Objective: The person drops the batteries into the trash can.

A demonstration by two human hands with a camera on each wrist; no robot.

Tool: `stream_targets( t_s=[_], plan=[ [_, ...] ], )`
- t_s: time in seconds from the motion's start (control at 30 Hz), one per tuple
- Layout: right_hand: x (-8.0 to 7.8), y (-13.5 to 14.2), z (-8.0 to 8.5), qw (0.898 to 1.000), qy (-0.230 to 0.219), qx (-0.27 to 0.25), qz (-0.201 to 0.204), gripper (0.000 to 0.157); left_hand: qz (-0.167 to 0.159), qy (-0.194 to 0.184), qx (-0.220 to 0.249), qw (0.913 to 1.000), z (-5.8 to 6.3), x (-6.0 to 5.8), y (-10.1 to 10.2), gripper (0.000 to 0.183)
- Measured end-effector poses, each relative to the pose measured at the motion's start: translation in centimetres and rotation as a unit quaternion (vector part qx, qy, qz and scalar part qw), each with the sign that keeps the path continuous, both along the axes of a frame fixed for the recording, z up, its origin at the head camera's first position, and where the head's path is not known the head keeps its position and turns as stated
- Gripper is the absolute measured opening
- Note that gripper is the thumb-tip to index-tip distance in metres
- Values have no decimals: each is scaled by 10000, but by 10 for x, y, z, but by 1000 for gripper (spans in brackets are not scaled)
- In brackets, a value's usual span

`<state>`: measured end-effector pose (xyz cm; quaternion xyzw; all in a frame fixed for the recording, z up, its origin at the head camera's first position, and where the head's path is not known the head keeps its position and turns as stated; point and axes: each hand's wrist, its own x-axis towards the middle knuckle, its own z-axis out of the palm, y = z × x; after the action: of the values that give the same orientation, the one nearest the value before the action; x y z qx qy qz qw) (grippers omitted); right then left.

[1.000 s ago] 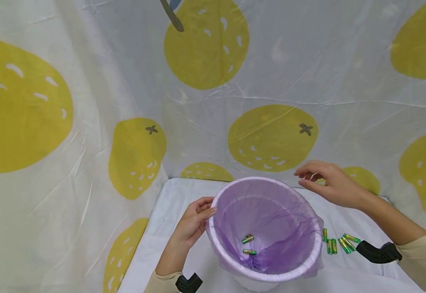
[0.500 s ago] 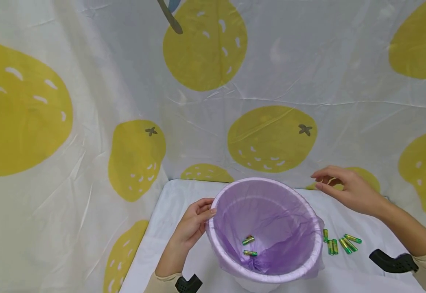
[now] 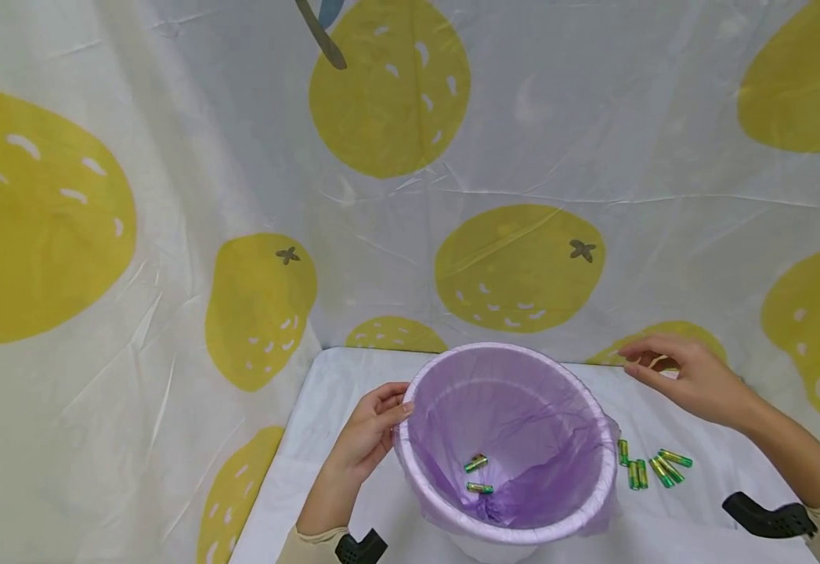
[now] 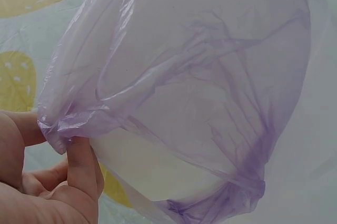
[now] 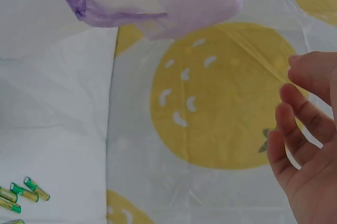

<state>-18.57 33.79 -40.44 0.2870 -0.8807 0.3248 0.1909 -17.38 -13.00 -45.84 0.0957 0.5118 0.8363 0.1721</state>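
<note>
A white bin (image 3: 500, 547) lined with a thin purple bag (image 3: 515, 407) stands tilted toward me on the table. My left hand (image 3: 370, 431) grips its rim at the left, thumb on the inner side; the left wrist view shows fingers beneath the folded-over edge of the bag (image 4: 205, 76). Two green-and-gold batteries (image 3: 478, 487) lie inside on the liner. Beyond the bin's right side, my right hand (image 3: 691, 380) hovers in the air, fingers loosely bent and holding nothing. Below it, several more batteries (image 3: 663, 471) lie on the table, also seen as loose batteries (image 5: 29, 190) in the right wrist view.
A white cloth covers the table (image 3: 353, 364). Behind and to the left hangs a pale curtain (image 3: 374, 235) printed with yellow fruit, close against the table's back edge. Black wrist camera mounts (image 3: 769, 517) sit on both forearms.
My right hand has drawn away from the bin's rim to the right and slightly down. The left hand keeps its grip, and the batteries in the bin and on the table stay put.
</note>
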Motion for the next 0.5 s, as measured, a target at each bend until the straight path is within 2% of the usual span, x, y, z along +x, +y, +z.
stream_targets(
  t_s=[0.5],
  plan=[
    [5,28,-29,9969,-446,67,-650,25,-27,48,-1,10000,-2,-1,-1,34]
  ],
)
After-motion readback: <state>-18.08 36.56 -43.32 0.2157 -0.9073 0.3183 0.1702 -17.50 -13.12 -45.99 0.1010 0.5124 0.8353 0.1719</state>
